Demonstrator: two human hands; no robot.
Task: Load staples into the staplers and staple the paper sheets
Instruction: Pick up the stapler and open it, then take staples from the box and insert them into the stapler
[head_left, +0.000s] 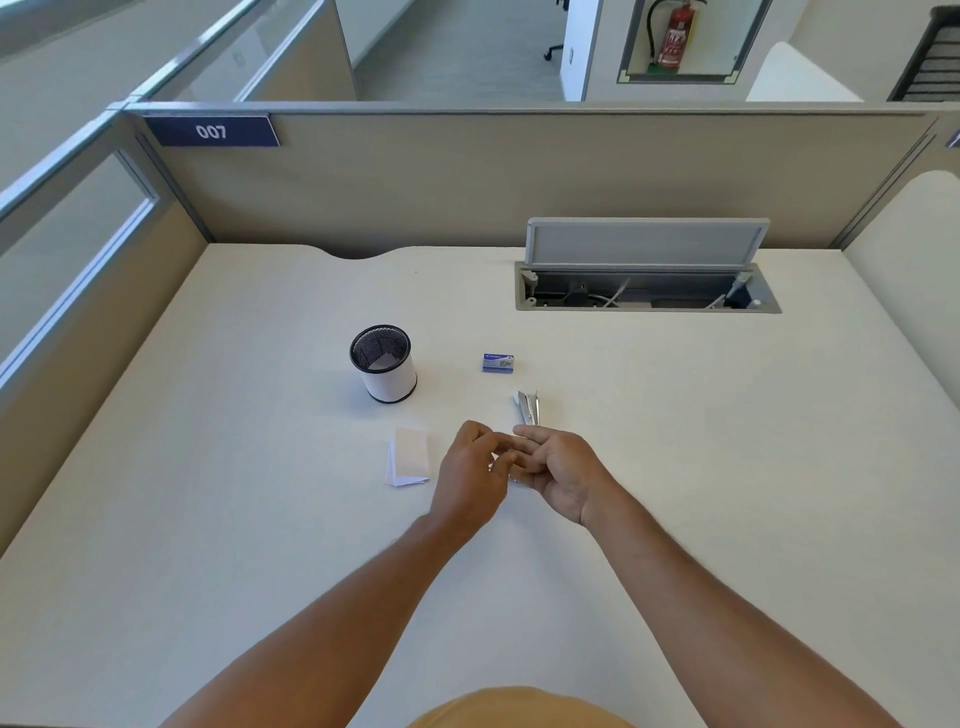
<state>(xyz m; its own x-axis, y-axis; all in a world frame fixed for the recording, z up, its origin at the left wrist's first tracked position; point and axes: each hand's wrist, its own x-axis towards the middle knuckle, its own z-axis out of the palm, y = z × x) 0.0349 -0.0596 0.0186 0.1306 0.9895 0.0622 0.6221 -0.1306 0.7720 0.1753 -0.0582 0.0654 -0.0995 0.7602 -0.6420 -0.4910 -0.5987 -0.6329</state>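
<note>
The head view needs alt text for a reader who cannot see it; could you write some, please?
A person's left hand and right hand meet over a white desk, fingering something small. Nearby lie a silver metal stapler, a small blue staple box, folded white paper sheets and a black-rimmed mesh cup.

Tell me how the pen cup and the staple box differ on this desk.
The pen cup is a round, upright cylinder with a white wall and dark mesh inside; the staple box is a small blue rectangular carton lying flat. The pen cup is open at the top and much taller and bulkier; the staple box looks closed. Both rest on the desk, beyond the hands, touched by neither.
</note>
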